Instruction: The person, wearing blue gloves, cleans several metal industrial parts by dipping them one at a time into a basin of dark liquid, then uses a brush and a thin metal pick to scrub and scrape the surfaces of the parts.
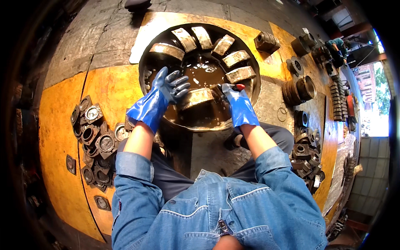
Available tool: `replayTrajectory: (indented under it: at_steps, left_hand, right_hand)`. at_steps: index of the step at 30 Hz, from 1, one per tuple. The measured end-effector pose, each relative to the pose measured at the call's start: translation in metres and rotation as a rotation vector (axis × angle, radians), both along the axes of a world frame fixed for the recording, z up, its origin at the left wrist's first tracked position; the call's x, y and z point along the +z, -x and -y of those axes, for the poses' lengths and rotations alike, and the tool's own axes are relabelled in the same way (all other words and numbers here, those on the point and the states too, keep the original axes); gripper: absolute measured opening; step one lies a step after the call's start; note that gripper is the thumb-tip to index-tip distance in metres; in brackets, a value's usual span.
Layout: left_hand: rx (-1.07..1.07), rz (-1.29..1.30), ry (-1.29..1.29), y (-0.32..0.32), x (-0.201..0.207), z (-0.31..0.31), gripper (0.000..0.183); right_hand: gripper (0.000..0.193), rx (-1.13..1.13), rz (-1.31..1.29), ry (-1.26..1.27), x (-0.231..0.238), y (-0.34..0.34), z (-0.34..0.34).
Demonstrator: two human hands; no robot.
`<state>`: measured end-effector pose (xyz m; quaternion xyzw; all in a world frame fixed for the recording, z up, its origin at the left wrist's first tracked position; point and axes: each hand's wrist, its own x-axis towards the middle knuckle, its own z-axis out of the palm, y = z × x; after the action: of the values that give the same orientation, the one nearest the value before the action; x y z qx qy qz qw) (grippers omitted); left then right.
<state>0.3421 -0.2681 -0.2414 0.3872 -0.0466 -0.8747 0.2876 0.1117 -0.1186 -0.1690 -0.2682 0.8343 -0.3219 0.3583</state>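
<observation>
Presently, both hands are over a round dark tub (204, 128) of brown liquid, set apart from one another, each in a blue rubber glove. Left hand (168, 86): empty, fingers extended and slightly spread, above the tub's left side; fingertips close to the left end of a curved metal block (196, 98), contact not determinable. Right hand (234, 92): fingers curled around a small red-tipped tool (239, 87), over the tub's right side; a dark part of it projects leftward toward the block's right end, its exact form unclear. Block position: near portion of the tub, between the hands, curved face up, wet and shiny. Six more curved blocks (202, 38) stand in an arc along the tub's far edge, running from its left side round to its right. Surroundings: flanged metal parts (106, 143) heaped on yellow floor boards (54, 125) beyond the tub's left edge; ribbed metal cylinders (299, 90) beyond its right edge; a second pile of metal parts (305, 154) nearer the wearer on that side. Far right: a co-worker (336, 45), bent forward.
</observation>
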Motion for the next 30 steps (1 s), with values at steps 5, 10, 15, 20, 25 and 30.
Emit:
replayTrajectory:
  at_steps: [5, 10, 15, 20, 25, 30]
  left_hand:
    - [0.016, 0.001, 0.002, 0.015, -0.010, 0.001, 0.073]
    - [0.109, -0.075, -0.181, 0.022, -0.001, -0.008, 0.069]
    - [-0.163, -0.016, -0.051, 0.025, 0.018, -0.024, 0.073]
    - [-0.446, -0.026, -0.134, 0.030, -0.009, -0.069, 0.078]
    - [-0.215, 0.025, -0.311, 0.035, -0.042, -0.103, 0.074]
    - [-0.399, 0.083, 0.807, 0.008, -0.073, -0.126, 0.057]
  right_hand:
    - [0.047, 0.152, 0.409, 0.373, -0.017, -0.019, 0.012]
    - [0.028, 0.555, 0.364, 0.563, 0.013, -0.054, 0.025]
    - [0.030, 0.137, 0.524, 0.496, -0.032, -0.015, 0.034]
    - [0.031, 0.003, 0.638, 0.434, -0.076, 0.020, 0.059]
    - [0.039, 0.142, 0.537, 0.375, -0.031, -0.023, 0.067]
    - [0.051, 0.317, 0.251, 0.096, -0.043, -0.021, 0.080]
